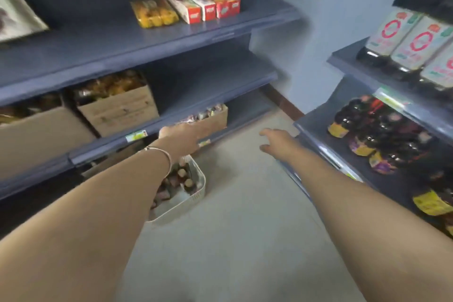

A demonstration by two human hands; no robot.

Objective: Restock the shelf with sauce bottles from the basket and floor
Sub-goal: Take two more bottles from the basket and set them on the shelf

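white basket [201, 180] on the floor [245, 216] holds sauce bottles [182, 174], my left forearm [117, 193] partly over it; more stand on the right shelf [318, 127]. right hand [277, 141] spread, empty; left hand [180, 136] too blurred, i can't tell its grip.

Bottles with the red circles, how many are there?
3, in a row on the upper right shelf: left bottle, middle bottle, and right bottle, cut off by the picture's edge. More may be hidden.
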